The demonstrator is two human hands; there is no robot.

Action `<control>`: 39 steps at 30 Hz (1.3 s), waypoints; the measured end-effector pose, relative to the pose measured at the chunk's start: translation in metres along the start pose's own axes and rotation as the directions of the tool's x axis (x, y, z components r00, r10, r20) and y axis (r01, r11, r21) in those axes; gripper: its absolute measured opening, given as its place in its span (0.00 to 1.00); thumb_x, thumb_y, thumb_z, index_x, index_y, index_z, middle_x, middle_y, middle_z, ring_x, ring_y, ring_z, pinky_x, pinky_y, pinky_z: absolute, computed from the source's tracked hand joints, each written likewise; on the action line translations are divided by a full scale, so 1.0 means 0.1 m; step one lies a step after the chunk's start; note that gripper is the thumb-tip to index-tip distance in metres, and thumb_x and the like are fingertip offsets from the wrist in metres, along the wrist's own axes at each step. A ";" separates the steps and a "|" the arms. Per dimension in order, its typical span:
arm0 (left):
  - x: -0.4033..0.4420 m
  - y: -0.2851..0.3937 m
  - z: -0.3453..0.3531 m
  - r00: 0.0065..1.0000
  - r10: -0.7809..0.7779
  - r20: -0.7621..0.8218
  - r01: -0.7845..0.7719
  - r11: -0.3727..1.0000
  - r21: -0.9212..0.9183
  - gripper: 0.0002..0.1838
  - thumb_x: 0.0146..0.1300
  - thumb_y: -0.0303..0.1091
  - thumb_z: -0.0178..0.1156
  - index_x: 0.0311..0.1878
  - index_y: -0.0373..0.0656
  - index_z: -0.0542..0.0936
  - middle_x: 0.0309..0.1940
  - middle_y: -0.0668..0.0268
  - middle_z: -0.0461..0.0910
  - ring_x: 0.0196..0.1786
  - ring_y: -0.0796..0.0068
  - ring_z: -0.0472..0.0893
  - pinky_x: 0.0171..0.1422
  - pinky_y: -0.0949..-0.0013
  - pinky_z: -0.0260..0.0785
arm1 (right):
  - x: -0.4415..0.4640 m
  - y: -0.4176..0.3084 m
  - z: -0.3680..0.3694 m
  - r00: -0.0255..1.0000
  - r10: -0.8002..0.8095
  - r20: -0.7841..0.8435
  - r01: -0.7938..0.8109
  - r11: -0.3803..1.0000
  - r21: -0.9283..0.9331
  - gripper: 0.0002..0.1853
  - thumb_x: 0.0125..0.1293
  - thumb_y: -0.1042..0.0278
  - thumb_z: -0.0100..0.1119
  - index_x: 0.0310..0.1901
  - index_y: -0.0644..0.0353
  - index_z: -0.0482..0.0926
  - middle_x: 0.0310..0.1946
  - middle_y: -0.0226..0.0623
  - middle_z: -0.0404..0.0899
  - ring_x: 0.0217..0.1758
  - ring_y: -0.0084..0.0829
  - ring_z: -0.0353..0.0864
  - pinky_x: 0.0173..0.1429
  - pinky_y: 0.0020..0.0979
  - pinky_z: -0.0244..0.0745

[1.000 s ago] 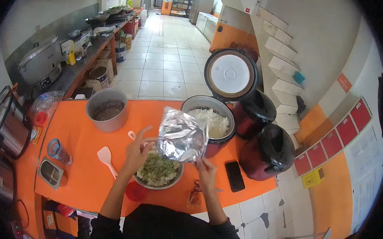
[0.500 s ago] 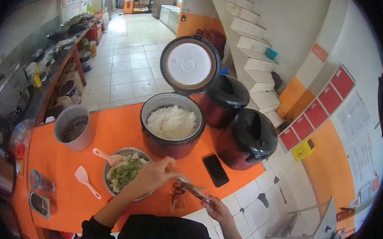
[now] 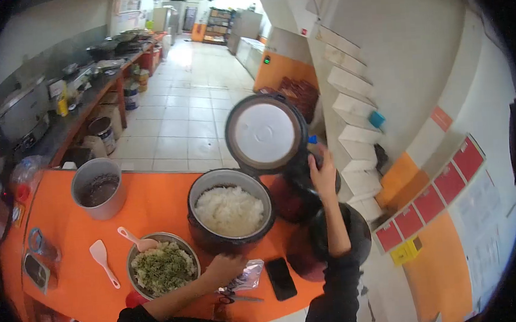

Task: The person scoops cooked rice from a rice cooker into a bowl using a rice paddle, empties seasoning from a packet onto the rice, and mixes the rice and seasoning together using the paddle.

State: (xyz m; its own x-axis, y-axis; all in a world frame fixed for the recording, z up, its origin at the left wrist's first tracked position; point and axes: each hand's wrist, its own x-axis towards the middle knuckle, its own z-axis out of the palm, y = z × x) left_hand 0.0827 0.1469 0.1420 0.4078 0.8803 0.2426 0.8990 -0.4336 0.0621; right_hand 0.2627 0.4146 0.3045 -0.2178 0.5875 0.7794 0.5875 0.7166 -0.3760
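Note:
My right hand point(image 3: 325, 171) is raised beside the right edge of the propped-up rice cooker lid point(image 3: 265, 134), its fingers apart and holding nothing. Low at the front of the open rice cooker point(image 3: 233, 236), my left hand point(image 3: 225, 270) has curled fingers; what they grip, if anything, is hidden. White rice point(image 3: 230, 211) fills the pot. Right beside the left hand lies a shiny foil packet point(image 3: 251, 275), with scissors point(image 3: 240, 298) just below it. A metal bowl point(image 3: 194, 252) holds rice topped with green flakes point(image 3: 165, 273) and a pink paddle point(image 3: 142, 243).
Two closed dark cookers point(image 3: 339, 238) stand on the right, near a black phone point(image 3: 281, 279). Left on the orange table are a grey pot point(image 3: 98, 188), a second rice paddle point(image 3: 105, 263), a glass jar point(image 3: 43, 245) and a small metal tin point(image 3: 36, 272).
The packet has left my hands and now lies on the table. My right hand has moved up to the cooker lid, and my left hand has come down to the cooker's front.

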 end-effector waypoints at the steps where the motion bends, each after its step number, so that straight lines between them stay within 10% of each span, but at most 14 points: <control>1: 0.01 -0.02 -0.03 1.000 0.001 -0.023 0.000 0.999 0.036 0.13 0.50 0.33 0.57 0.40 0.41 0.74 0.35 0.62 0.77 0.32 0.66 0.81 0.32 0.66 0.74 | 0.25 0.19 0.24 1.000 0.004 -0.010 -0.003 0.999 0.046 0.29 0.62 0.61 0.59 0.60 0.68 0.63 0.55 0.58 0.65 0.58 0.51 0.66 0.62 0.40 0.62; 6: -0.35 0.08 -0.23 0.998 0.022 -0.060 -0.021 0.999 0.025 0.30 0.51 0.33 0.58 0.59 0.37 0.67 0.52 0.57 0.71 0.39 0.64 0.81 0.39 0.66 0.75 | 0.63 0.64 0.91 0.910 0.390 0.138 -0.414 0.870 0.269 0.29 0.69 0.49 0.48 0.58 0.70 0.68 0.52 0.48 0.74 0.57 0.35 0.71 0.63 0.32 0.61; 12: -1.29 0.18 -0.33 0.969 -0.240 -0.059 0.204 0.911 -0.360 0.26 0.54 0.38 0.59 0.58 0.46 0.70 0.51 0.62 0.73 0.44 0.64 0.81 0.40 0.65 0.76 | -0.32 -0.34 0.36 0.999 0.024 0.034 -0.036 0.905 0.424 0.21 0.73 0.61 0.41 0.59 0.69 0.68 0.58 0.47 0.70 0.63 0.34 0.67 0.65 0.29 0.58; 14: -1.77 0.17 -0.38 0.883 -0.428 -0.194 0.324 0.853 -0.409 0.20 0.55 0.32 0.58 0.53 0.45 0.73 0.47 0.60 0.75 0.43 0.61 0.80 0.39 0.63 0.75 | -0.62 -0.60 0.11 0.945 -0.181 0.273 0.092 0.946 0.311 0.22 0.71 0.67 0.41 0.64 0.68 0.62 0.64 0.49 0.64 0.70 0.39 0.58 0.71 0.37 0.49; 16: -2.20 0.23 -0.26 0.755 -0.622 -0.210 0.470 0.735 -0.489 0.16 0.56 0.28 0.56 0.50 0.43 0.74 0.45 0.59 0.75 0.40 0.60 0.80 0.36 0.62 0.74 | -0.96 -0.93 -0.07 0.846 -0.254 0.469 0.381 0.903 -0.199 0.28 0.66 0.75 0.41 0.68 0.66 0.53 0.69 0.49 0.52 0.74 0.45 0.47 0.73 0.51 0.36; 18: -2.48 0.34 -0.29 0.502 -0.854 -0.134 0.613 0.461 -0.641 0.14 0.58 0.27 0.56 0.49 0.41 0.73 0.42 0.57 0.75 0.38 0.59 0.79 0.36 0.61 0.73 | -1.24 -1.29 -0.11 0.771 -0.086 0.631 0.392 0.845 -0.364 0.36 0.61 0.73 0.45 0.70 0.63 0.46 0.72 0.51 0.39 0.75 0.53 0.35 0.70 0.64 0.23; 19: -2.59 0.36 -0.31 0.358 -0.931 -0.075 0.642 0.304 -0.704 0.13 0.59 0.27 0.57 0.48 0.40 0.73 0.41 0.57 0.75 0.36 0.58 0.79 0.36 0.60 0.72 | -1.35 -1.51 -0.12 0.764 -0.109 0.636 0.423 0.829 -0.366 0.43 0.53 0.66 0.54 0.70 0.63 0.45 0.72 0.54 0.35 0.75 0.58 0.30 0.66 0.69 0.21; 22: -2.84 0.08 -0.24 0.289 -0.907 -0.305 0.727 0.416 -0.547 0.12 0.62 0.29 0.55 0.48 0.38 0.72 0.39 0.56 0.74 0.36 0.58 0.77 0.38 0.61 0.70 | -1.59 -2.44 0.11 0.605 -0.307 0.735 0.481 0.876 -0.031 0.45 0.45 0.59 0.58 0.68 0.60 0.54 0.71 0.54 0.43 0.75 0.57 0.35 0.65 0.69 0.18; 26: -2.84 -0.56 0.03 0.309 -0.919 -0.246 0.713 0.395 -0.579 0.20 0.61 0.31 0.55 0.55 0.36 0.67 0.49 0.49 0.68 0.47 0.51 0.73 0.52 0.56 0.67 | -1.95 -3.48 1.18 0.297 -0.807 0.510 0.739 0.533 0.412 0.32 0.54 0.71 0.52 0.65 0.57 0.61 0.65 0.44 0.58 0.69 0.43 0.56 0.67 0.63 0.43; 28: -2.79 -0.85 0.27 0.344 -0.931 -0.119 0.721 0.343 -0.602 0.22 0.60 0.31 0.55 0.57 0.35 0.66 0.51 0.47 0.67 0.51 0.48 0.70 0.56 0.55 0.64 | -2.16 -3.64 1.86 0.145 -0.864 0.482 0.923 0.294 0.249 0.26 0.57 0.68 0.52 0.59 0.57 0.70 0.61 0.43 0.64 0.65 0.39 0.61 0.68 0.58 0.46; 32: -2.81 -1.23 0.39 0.515 -0.857 0.026 0.573 0.322 -0.753 0.25 0.55 0.27 0.54 0.58 0.34 0.65 0.49 0.45 0.68 0.51 0.46 0.69 0.57 0.54 0.64 | -2.33 -3.78 2.47 0.014 -0.269 0.963 0.958 -0.273 -0.090 0.18 0.56 0.65 0.54 0.50 0.52 0.79 0.39 0.36 0.79 0.47 0.35 0.75 0.61 0.51 0.57; 34: -2.86 -1.29 0.41 0.556 -0.831 0.030 0.536 0.331 -0.777 0.26 0.52 0.26 0.53 0.58 0.35 0.65 0.48 0.45 0.69 0.50 0.46 0.70 0.55 0.54 0.65 | -2.41 -3.65 2.65 -0.042 -0.128 0.991 0.992 -0.123 0.026 0.13 0.57 0.66 0.54 0.43 0.49 0.83 0.26 0.31 0.81 0.35 0.32 0.79 0.52 0.47 0.67; 39: -3.11 -1.38 0.35 0.568 -0.822 -0.041 0.393 0.315 -0.864 0.29 0.50 0.21 0.52 0.60 0.36 0.64 0.48 0.49 0.70 0.54 0.55 0.72 0.53 0.56 0.69 | -1.85 -3.51 1.69 0.268 -0.384 0.884 0.828 0.560 -0.008 0.04 0.50 0.63 0.59 0.23 0.50 0.81 0.20 0.32 0.78 0.24 0.30 0.79 0.26 0.35 0.70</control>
State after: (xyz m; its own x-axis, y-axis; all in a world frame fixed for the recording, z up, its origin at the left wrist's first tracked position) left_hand -0.1622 -0.0608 0.0236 -0.5135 0.8488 0.1263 0.3050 0.0430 0.9514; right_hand -0.0354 0.1184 0.2076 -0.9725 0.2149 -0.0898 0.1551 0.8851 0.4388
